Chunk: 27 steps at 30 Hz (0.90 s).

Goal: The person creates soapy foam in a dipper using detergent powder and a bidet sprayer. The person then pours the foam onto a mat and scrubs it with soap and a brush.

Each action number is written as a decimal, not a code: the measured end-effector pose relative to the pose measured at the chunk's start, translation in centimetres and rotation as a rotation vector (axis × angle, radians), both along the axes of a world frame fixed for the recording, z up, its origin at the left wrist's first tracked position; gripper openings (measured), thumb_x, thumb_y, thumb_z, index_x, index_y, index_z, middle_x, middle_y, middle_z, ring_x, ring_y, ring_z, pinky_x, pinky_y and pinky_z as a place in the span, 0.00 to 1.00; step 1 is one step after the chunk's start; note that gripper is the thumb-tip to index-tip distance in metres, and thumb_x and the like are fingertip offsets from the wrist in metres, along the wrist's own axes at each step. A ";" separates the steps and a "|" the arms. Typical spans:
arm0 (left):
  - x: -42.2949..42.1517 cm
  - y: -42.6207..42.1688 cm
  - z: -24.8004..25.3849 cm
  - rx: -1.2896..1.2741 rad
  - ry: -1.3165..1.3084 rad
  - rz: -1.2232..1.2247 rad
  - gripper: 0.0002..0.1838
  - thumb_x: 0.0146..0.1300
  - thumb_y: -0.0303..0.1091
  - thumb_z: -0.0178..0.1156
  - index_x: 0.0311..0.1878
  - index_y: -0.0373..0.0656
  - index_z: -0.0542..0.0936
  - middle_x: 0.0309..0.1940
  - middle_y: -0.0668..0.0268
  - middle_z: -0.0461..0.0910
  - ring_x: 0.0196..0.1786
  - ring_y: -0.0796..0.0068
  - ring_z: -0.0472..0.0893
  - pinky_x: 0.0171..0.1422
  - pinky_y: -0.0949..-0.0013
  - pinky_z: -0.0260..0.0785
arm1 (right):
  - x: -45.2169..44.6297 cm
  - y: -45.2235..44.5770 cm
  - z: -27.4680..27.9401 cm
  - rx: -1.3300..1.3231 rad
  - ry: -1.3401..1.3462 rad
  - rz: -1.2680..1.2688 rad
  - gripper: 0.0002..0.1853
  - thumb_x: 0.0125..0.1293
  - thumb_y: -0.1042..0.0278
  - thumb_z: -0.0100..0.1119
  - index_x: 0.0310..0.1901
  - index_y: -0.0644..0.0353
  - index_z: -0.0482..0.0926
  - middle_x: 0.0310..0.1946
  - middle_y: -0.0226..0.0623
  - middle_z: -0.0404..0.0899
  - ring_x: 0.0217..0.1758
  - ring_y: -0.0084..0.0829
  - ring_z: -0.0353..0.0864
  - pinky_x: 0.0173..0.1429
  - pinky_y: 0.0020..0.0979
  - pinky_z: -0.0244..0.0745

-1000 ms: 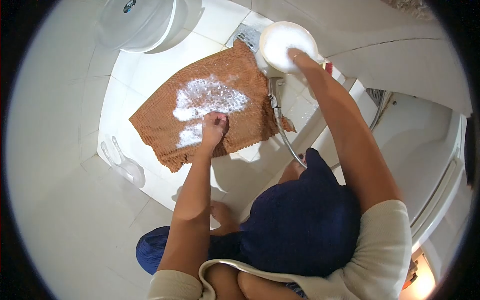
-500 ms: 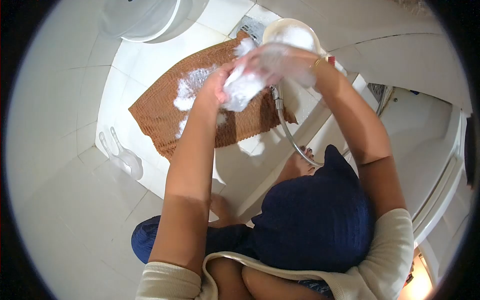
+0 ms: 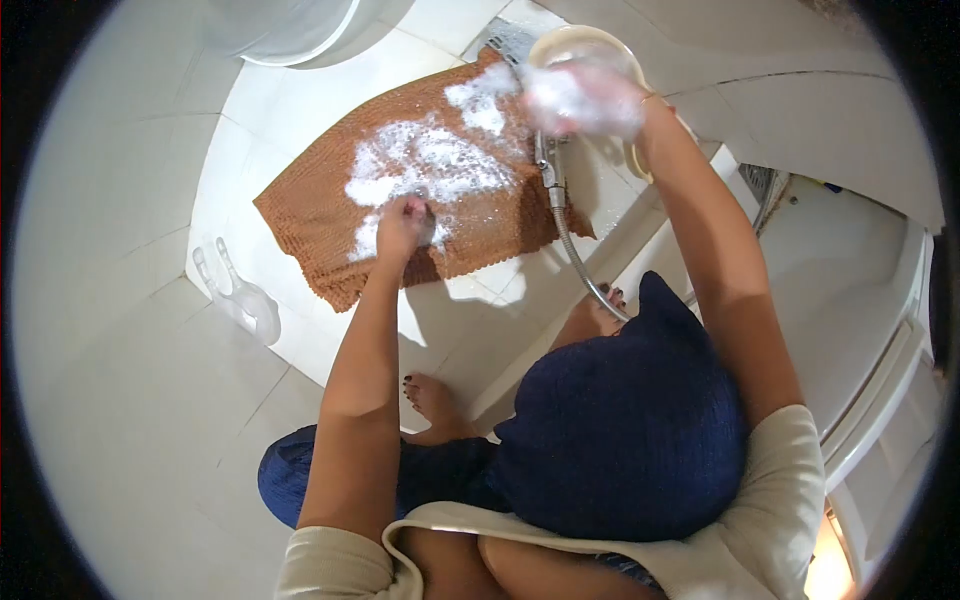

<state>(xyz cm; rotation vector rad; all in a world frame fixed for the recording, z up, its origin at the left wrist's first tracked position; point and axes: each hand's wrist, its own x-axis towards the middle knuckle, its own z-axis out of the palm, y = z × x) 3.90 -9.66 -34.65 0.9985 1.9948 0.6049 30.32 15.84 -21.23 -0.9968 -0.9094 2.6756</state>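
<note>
A brown ribbed cloth (image 3: 330, 170) lies spread on the white tiles, with white foam (image 3: 430, 160) across its middle and upper right. Over its lower middle is my left hand (image 3: 403, 222), fingers curled in; what they hold, if anything, is hidden. My right hand (image 3: 585, 98), covered in suds and blurred by motion, is above the near side of a cream basin (image 3: 637, 70). Its fingers cannot be made out. Just below that hand, a metal shower head and hose (image 3: 558, 195) run beside the cloth's right edge.
A translucent tub (image 3: 300, 35) stands at the upper left. Clear plastic hooks (image 3: 240, 300) are at the left. A floor drain (image 3: 508, 42) lies beyond the cloth. My bare feet (image 3: 435, 400) are near the low ledge, and a white toilet (image 3: 850, 280) is at the right.
Both hands met over the cloth with foam between them, then parted. My right hand is back by the basin, my left is lower on the cloth, and foam now covers more of the cloth's upper right.
</note>
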 end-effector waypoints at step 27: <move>7.3 19.7 5.2 0.129 -0.732 0.218 0.19 0.62 0.33 0.54 0.56 0.41 0.71 0.46 0.64 0.76 0.47 0.73 0.75 0.50 0.71 0.68 | 13.7 -12.8 -17.3 1.455 -1.249 -0.192 0.23 0.61 0.72 0.51 0.59 0.61 0.67 0.39 0.47 0.76 0.43 0.45 0.76 0.43 0.41 0.74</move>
